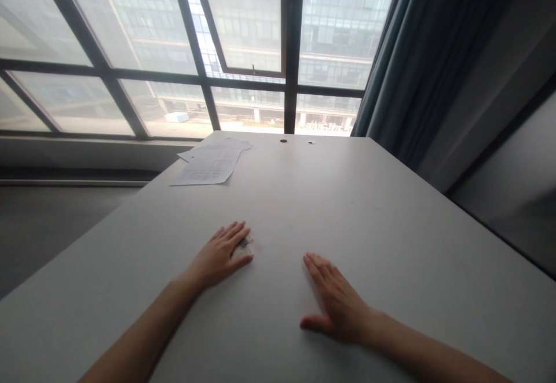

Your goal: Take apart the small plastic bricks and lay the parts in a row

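Left fingers: slightly apart and laid flat, the thumb spread to the right; the left hand (222, 254) covers the small item rather than gripping it.
Right fingers: close together, pointing far and left, the thumb well apart from them; the right hand (335, 297) holds nothing visible and appears to rest on its edge.
Small item: a pale and grey-blue piece (244, 243) under the left hand, showing between thumb and forefinger; what it is cannot be told.
Handling: probably light and thin, perhaps apt to slide on the smooth top; stiffness and fragility are unclear. Its uncovered right edge looks the best place to pinch.
Table: white top (282, 203) beneath both hands.
Papers: loose printed sheets (211, 163), overlapping at the far left.
Beyond: dark-framed window (252, 18) on the far side, blue-grey curtain (402, 53) at far right.
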Available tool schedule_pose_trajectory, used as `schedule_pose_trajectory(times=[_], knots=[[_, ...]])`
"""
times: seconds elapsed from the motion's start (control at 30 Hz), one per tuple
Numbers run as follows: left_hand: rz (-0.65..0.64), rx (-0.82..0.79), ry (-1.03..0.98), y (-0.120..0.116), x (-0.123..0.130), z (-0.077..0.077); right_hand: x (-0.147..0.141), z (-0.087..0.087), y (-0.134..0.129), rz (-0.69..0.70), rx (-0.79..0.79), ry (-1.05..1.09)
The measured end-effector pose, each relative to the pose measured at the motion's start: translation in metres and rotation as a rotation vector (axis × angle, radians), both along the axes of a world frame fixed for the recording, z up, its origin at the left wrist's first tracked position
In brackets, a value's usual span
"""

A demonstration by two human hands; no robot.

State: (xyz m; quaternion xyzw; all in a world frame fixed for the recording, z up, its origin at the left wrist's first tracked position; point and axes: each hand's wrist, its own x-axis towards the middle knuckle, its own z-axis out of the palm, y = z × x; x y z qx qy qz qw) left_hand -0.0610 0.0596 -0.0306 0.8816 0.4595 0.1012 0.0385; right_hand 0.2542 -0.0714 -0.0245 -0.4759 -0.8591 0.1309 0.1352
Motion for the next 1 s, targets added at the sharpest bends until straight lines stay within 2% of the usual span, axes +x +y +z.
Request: schedule_pose_trajectory(times=[0.13, 0.23, 0.3, 0.37, 0.47, 0.53, 0.63, 0.73, 0.87, 1.0], knots=[[-0.221, -0.045, -0.093, -0.008, 0.077, 0.006, -0.019, -0.003, 0.038, -0.054, 0.012, -0.029], [-0.255, -0.070, -0.211, -0.011, 0.101, 0.009, -0.024, -0.008, 0.060, -0.103, 0.016, -0.045], [-0.194, -0.069, -0.276, -0.010, 0.095, 0.011, -0.023, -0.010, 0.068, -0.105, 0.011, -0.062], [-0.135, -0.063, -0.276, -0.009, 0.078, 0.010, -0.021, -0.010, 0.074, -0.081, 0.014, -0.078], [-0.182, -0.074, -0.123, -0.012, 0.054, 0.007, -0.019, -0.006, 0.083, -0.028, 0.032, -0.094], [-0.215, -0.074, -0.018, -0.015, 0.048, 0.005, -0.019, -0.003, 0.091, 0.029, 0.039, -0.098], [-0.204, -0.077, 0.064, -0.018, 0.054, 0.004, -0.020, 0.002, 0.104, 0.110, 0.046, -0.096], [-0.173, -0.085, 0.083, -0.011, 0.067, 0.006, -0.019, 0.003, 0.114, 0.125, 0.059, -0.090], [-0.133, -0.056, 0.046, 0.006, 0.076, 0.004, -0.017, 0.001, 0.121, 0.086, 0.071, -0.080], [0.015, 0.063, -0.097, 0.012, 0.071, -0.001, -0.009, -0.001, 0.117, -0.034, 0.102, -0.035]])
